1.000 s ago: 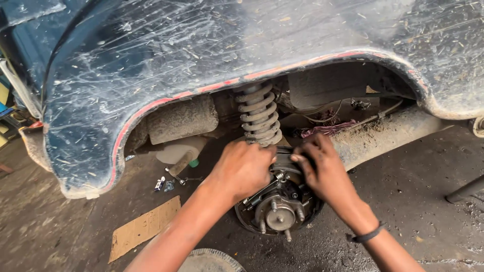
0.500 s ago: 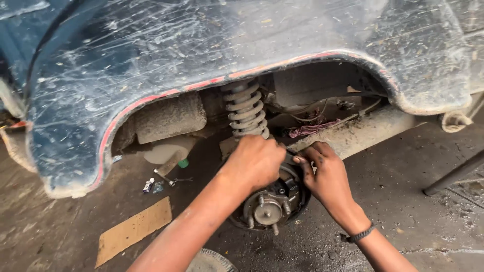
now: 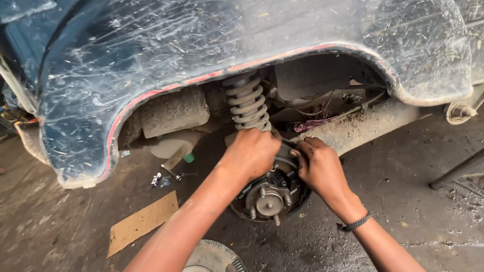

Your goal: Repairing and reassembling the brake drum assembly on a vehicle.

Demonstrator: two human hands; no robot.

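Observation:
I look down into the open wheel arch of a dusty dark blue car [image 3: 212, 45]. The bare wheel hub [image 3: 269, 202] with its studs and brake parts sits low in the arch, under a grey coil spring [image 3: 247, 103]. My left hand [image 3: 252, 153] is closed over the top left of the brake assembly, just below the spring. My right hand [image 3: 320, 166] grips the assembly's upper right edge, fingers curled onto it. A black band circles my right wrist. What the fingers pinch is hidden.
A cardboard piece [image 3: 143, 221] lies on the oily concrete floor at the left. Small tools and bits [image 3: 174, 174] lie under the arch by a green cap [image 3: 188, 158]. A round drum [image 3: 214, 257] lies at the bottom edge. A dark metal bar [image 3: 456, 171] slants at the right.
The view has shifted slightly, with the arch and hub sliding in the frame. Both hands stay on the top of the brake assembly, the left hand a little further over it.

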